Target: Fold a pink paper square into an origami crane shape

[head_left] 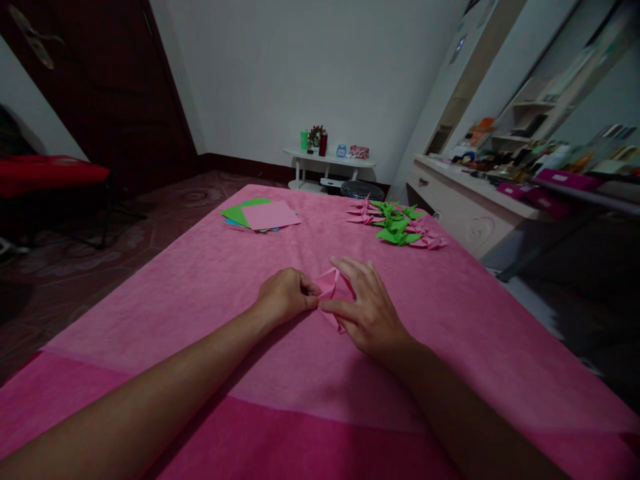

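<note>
L hand (287,293) is closed in a pinch on the left edge of a half-folded pink origami paper (342,288), mid-tabletop (210,313). R hand (367,303) is wider, thumb & fingers apart at the paper's right side; can't tell if it grips. Containers: green tumbler (303,139) & dark red bottle (323,145) on the white side table (331,159) at the back wall, contents n/v. Dresser (470,220) at right is crowded w/ bottles etc., plus magenta boxes (570,179) nearby; one has a sm. white label, too small to read. Tabletop cloth is pink, soft-looking, w/ a deeper pink band at the near edge. Far left: flat stack of sq. sheets (274,215), pink on top, green & blue below. Far right: pile of folded paper cranes (397,233), green & pink, pointy, creased.
</note>
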`<state>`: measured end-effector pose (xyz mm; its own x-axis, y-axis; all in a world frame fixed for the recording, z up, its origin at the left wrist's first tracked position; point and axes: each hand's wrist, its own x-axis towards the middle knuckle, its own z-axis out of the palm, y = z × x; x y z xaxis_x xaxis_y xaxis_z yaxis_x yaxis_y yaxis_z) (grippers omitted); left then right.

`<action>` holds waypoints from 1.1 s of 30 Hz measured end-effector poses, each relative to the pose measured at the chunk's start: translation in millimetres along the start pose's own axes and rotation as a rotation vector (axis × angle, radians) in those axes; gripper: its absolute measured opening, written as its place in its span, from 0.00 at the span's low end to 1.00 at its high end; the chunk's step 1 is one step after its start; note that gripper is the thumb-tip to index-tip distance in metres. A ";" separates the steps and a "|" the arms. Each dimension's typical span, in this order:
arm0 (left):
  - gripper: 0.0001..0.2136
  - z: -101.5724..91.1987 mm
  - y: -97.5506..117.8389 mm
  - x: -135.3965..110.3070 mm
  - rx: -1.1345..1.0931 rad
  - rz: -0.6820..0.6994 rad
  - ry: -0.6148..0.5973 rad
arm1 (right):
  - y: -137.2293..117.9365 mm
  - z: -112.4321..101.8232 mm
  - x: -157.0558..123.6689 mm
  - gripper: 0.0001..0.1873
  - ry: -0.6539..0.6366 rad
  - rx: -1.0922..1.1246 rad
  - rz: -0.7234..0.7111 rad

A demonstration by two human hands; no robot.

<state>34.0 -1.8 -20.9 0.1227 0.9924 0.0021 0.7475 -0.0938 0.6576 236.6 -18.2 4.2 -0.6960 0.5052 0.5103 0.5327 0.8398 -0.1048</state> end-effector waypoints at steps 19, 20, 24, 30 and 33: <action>0.10 -2.8 4.6 -1.5 -0.010 -0.066 -0.028 | -23.6 -8.3 -9.1 0.04 0.024 0.074 0.232; 0.11 -2.8 3.7 -1.2 -0.017 -0.060 -0.028 | -27.4 -8.5 -12.2 0.06 0.002 0.081 0.263; 0.11 -2.7 1.5 -0.9 -0.027 -0.054 -0.027 | -37.2 -4.0 -22.6 0.09 -0.004 0.095 0.315; 0.12 -3.9 1.6 -1.5 -0.030 -0.049 -0.036 | -39.4 5.3 -21.6 0.04 0.077 0.072 0.356; 0.12 -4.8 0.4 -0.6 -0.021 -0.055 -0.027 | -39.5 9.9 -21.7 0.06 0.085 0.069 0.337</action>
<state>31.1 -2.1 -17.0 0.0998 0.9935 -0.0542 0.7399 -0.0376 0.6716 225.9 -60.3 -11.1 -0.4423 0.7405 0.5061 0.6900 0.6414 -0.3355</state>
